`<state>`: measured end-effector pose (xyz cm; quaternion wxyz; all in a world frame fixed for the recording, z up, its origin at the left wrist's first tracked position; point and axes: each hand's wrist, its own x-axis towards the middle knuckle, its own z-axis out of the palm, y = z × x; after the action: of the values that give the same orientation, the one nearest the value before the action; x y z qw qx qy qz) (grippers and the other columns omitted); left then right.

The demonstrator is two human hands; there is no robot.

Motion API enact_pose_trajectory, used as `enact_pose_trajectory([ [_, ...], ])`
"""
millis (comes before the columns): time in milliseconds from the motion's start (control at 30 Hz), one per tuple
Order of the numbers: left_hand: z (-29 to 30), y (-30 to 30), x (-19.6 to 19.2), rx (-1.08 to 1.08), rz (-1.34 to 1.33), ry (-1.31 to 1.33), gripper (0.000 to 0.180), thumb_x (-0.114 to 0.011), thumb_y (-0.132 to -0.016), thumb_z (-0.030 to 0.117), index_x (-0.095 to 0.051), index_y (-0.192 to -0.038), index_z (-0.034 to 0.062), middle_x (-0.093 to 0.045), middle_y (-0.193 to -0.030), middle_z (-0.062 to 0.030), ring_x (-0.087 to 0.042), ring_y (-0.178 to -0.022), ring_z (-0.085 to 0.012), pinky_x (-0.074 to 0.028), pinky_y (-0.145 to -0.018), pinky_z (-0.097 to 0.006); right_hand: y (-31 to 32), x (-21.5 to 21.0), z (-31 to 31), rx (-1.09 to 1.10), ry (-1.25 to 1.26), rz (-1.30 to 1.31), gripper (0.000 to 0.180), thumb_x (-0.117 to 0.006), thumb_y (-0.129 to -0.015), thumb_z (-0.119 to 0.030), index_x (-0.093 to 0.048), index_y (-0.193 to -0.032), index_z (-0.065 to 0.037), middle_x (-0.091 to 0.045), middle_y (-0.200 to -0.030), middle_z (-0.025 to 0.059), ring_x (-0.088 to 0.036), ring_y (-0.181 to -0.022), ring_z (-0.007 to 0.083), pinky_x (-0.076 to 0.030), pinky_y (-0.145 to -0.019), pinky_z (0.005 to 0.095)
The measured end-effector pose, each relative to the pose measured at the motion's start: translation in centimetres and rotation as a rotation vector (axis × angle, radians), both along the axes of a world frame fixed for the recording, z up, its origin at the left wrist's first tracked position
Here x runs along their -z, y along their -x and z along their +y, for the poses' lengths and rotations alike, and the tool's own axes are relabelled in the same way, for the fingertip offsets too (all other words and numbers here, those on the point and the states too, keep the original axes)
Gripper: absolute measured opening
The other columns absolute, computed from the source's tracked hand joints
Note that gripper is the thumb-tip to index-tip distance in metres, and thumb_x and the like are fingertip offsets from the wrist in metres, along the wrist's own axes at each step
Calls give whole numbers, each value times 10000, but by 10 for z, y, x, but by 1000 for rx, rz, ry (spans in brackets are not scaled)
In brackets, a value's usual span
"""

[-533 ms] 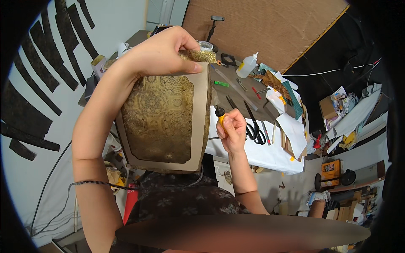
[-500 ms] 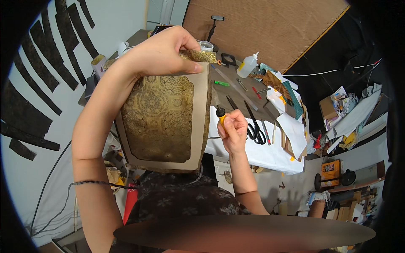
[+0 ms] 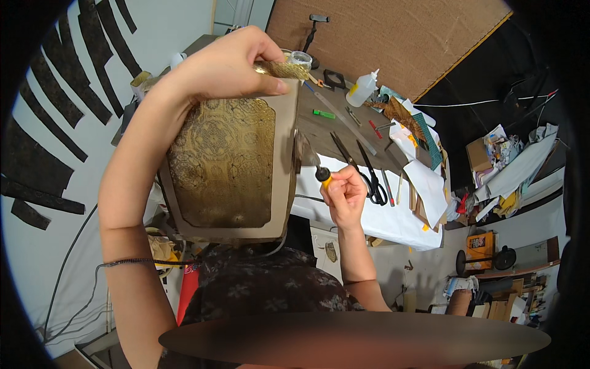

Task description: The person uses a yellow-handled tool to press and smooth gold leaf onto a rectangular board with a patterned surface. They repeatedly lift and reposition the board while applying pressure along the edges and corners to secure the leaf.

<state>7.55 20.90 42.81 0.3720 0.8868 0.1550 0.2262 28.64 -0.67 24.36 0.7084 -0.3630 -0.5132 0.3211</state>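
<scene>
The left hand (image 3: 230, 61) grips the top edge of a tall brown cardboard panel faced with gold embossed patterned foil (image 3: 224, 163), held upright against the person's front. The right hand (image 3: 345, 195) is clenched around a small brush with a yellow-and-black handle (image 3: 316, 169), its tip at the panel's right edge. Behind, a white plastic glue bottle (image 3: 361, 89) and a small clear round jar (image 3: 300, 58) stand on the brown worktable (image 3: 326, 126); their contents cannot be made out. Since half a second ago, both hands and the panel have barely shifted.

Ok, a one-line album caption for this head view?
Left hand steadies a gold-patterned cardboard panel while right hand holds a yellow-handled tool at its edge.
</scene>
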Motion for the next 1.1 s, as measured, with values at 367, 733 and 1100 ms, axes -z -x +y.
enact_pose_trajectory([
  [367,56,60,-30,-357,-154,-231,386,-770,-919,324,-707,-1124,4,-665,-923,12,-584,-844,-69,-474,-771,-235,-25,23,-23,-140,87,388,400,-451,-1100,-394,-504,-1264,-33,-436,-772,18,-290,-555,57,-242,-493,197],
  [733,-40,38,76,-340,-680,-902,251,-750,-720,-88,-723,-942,25,-738,-901,-118,-715,-757,-265,-608,-749,-362,7,-3,14,95,178,456,173,-661,-995,-138,-488,-995,-151,-494,-714,-49,-306,-492,15,-202,-430,206],
  [1100,-91,9,175,-283,-609,-1082,140,-787,-783,-12,-764,-921,0,-746,-1023,-114,-690,-907,-228,-631,-876,-411,47,-39,60,169,166,555,507,-815,-798,71,-427,-1054,-132,-694,-824,13,-569,-567,37,-348,-434,174],
])
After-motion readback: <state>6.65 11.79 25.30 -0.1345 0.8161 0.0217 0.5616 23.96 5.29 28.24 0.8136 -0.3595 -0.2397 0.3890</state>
